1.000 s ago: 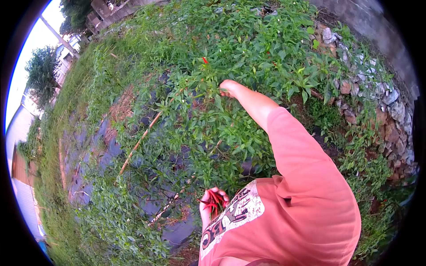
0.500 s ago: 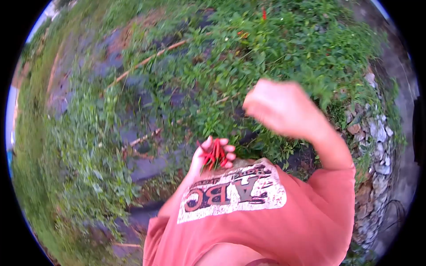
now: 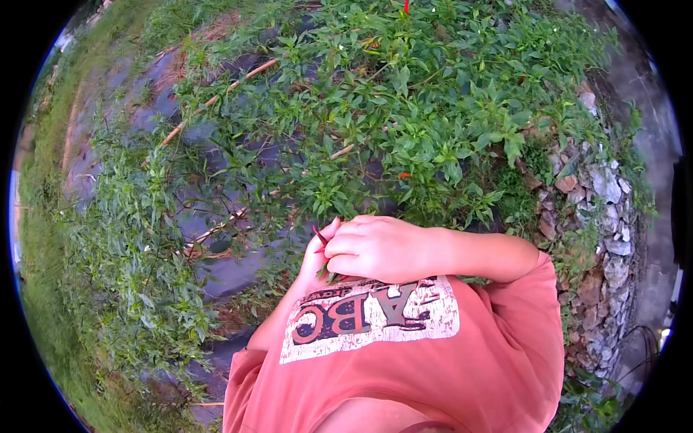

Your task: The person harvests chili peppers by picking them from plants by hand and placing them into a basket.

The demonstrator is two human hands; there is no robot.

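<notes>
Close to my shirt front, my left hand (image 3: 312, 263) is cupped around a bunch of red chili peppers (image 3: 319, 235). One pepper's tip pokes out by the left thumb, and bits of red and a green stem show lower down. Across the left palm lies my right hand (image 3: 382, 249), its fingers curled and pressed together over the peppers. It covers most of the bunch, so what sits under its fingers is hidden. Leafy chili plants (image 3: 447, 123) grow just beyond both hands, and an orange-red pepper (image 3: 404, 175) hangs among them.
Another red pepper (image 3: 406, 6) shows at the top. Dark plastic sheeting (image 3: 234, 276) covers the ground between plants. A bamboo pole (image 3: 216, 99) slants through the leaves at left. A stone wall edge (image 3: 613, 245) and a grey path (image 3: 653, 144) run along the right.
My right hand has come down from above the plants onto my left palm, covering the peppers that lay in plain sight there. The view has shifted slightly.
</notes>
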